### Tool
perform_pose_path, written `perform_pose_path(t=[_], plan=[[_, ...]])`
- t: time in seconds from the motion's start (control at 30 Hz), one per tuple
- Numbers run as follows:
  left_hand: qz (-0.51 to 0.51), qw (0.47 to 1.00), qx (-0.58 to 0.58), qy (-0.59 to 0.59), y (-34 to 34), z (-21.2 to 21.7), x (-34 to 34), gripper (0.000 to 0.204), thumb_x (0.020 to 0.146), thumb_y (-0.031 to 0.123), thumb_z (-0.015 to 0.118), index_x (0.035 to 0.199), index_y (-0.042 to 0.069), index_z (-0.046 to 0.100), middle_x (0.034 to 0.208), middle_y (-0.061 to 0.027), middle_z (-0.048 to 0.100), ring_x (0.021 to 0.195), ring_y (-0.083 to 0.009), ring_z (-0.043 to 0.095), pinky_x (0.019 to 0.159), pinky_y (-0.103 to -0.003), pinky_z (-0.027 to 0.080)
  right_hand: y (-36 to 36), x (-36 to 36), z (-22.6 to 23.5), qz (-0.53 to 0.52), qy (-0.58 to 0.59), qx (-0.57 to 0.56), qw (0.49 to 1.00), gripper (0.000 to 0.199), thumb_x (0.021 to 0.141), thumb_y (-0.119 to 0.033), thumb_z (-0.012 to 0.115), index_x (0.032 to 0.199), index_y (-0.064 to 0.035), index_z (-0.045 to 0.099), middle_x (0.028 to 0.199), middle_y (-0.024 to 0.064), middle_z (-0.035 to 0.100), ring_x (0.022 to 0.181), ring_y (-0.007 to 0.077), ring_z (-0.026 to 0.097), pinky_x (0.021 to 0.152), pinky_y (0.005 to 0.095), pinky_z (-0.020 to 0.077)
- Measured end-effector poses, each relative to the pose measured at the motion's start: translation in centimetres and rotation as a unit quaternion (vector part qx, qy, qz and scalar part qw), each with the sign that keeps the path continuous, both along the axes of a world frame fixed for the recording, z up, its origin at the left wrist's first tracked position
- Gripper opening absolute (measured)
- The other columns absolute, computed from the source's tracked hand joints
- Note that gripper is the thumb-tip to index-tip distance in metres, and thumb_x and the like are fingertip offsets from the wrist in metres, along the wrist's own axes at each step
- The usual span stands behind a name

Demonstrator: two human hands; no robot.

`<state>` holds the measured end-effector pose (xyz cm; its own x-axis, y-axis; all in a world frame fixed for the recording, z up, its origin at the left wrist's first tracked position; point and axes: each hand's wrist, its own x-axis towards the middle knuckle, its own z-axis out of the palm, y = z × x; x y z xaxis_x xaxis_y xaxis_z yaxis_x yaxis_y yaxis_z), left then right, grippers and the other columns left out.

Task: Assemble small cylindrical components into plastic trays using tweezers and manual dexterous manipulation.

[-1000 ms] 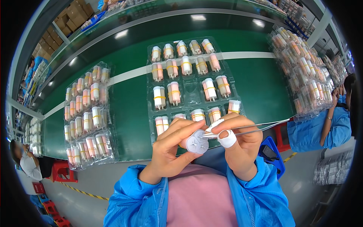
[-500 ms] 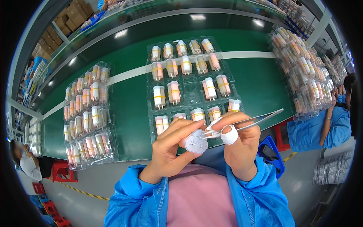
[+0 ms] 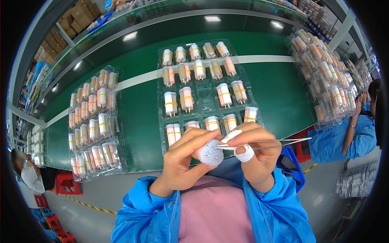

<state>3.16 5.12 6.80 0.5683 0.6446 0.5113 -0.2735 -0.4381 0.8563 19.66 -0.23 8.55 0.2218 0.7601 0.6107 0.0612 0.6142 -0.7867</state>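
Pinched in the left hand (image 3: 184, 156), a small white round cap (image 3: 211, 153) sits just near of the clear tray (image 3: 206, 101); the right hand (image 3: 255, 152) grips metal tweezers (image 3: 267, 142), tips at the cap.

Looks like a fitting step on the cap's face; next calls for steady, fine tip placement. Tray pockets hold smooth pink-and-white cylinders banded yellow, on a green belt (image 3: 142, 117).

Three clear trays (image 3: 206, 101) of capped tubes, two hands (image 3: 182, 162), one white cap (image 3: 210, 153), one tweezers (image 3: 275, 142).
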Motion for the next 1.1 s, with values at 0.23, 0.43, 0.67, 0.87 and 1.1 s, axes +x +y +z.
perform_pose_path(t=[0.23, 0.43, 0.67, 0.87, 1.1], plan=[[0.019, 1.0, -0.025, -0.004, -0.53, -0.16, 0.21, 0.057, 0.071, -0.002, 0.069, 0.125, -0.005, 0.052, 0.112, -0.0157, 0.059, 0.1, -0.0223, 0.054, 0.081, -0.03, 0.047, -0.9, -0.48, -0.16, -0.05, -0.021, 0.001, 0.999, 0.016, 0.074, -0.002, 0.071, 0.089, 0.0002, 0.067, 0.083, 0.0123, 0.066, 0.071, 0.0173, 0.06, 0.061, 0.0257, 0.0474], [0.029, 1.0, 0.0, 0.007, -0.67, 0.0, 0.23, 0.057, 0.07, -0.002, 0.069, 0.125, -0.004, 0.053, 0.111, -0.0153, 0.06, 0.1, -0.0228, 0.054, 0.082, -0.032, 0.046, -0.87, -0.62, -0.01, -0.053, -0.031, 0.006, 0.998, 0.016, 0.074, -0.001, 0.071, 0.09, 0.0007, 0.067, 0.084, 0.013, 0.066, 0.072, 0.0177, 0.061, 0.063, 0.0259, 0.0482], [0.051, 0.998, 0.023, 0.016, -0.62, -0.13, 0.32, 0.057, 0.069, -0.002, 0.07, 0.124, -0.004, 0.054, 0.109, -0.016, 0.06, 0.099, -0.024, 0.054, 0.084, -0.034, 0.043, -0.81, -0.61, 0.1, -0.052, -0.031, -0.011, 0.998, 0.014, 0.076, 0.001, 0.069, 0.089, 0.0014, 0.066, 0.086, 0.0148, 0.066, 0.076, 0.0194, 0.063, 0.066, 0.0266, 0.0497], [0.055, 0.998, 0.012, 0.013, -0.74, -0.16, 0.34, 0.057, 0.069, -0.002, 0.069, 0.124, -0.005, 0.054, 0.11, -0.016, 0.06, 0.099, -0.0242, 0.054, 0.084, -0.034, 0.044, -0.81, -0.5, 0.47, -0.046, -0.039, -0.021, 0.998, 0.013, 0.076, 0.001, 0.069, 0.089, 0.0017, 0.066, 0.085, 0.0145, 0.067, 0.077, 0.0197, 0.063, 0.067, 0.0269, 0.05], [0.04, 0.999, -0.001, 0.006, -0.75, -0.11, 0.31, 0.057, 0.069, -0.002, 0.069, 0.124, -0.005, 0.054, 0.11, -0.0158, 0.06, 0.1, -0.0244, 0.055, 0.084, -0.034, 0.044, -0.98, -0.74, -0.16, -0.041, 0.012, -0.032, 0.999, 0.014, 0.075, 0.001, 0.069, 0.089, 0.0022, 0.066, 0.087, 0.015, 0.067, 0.077, 0.0193, 0.063, 0.068, 0.027, 0.0499]])
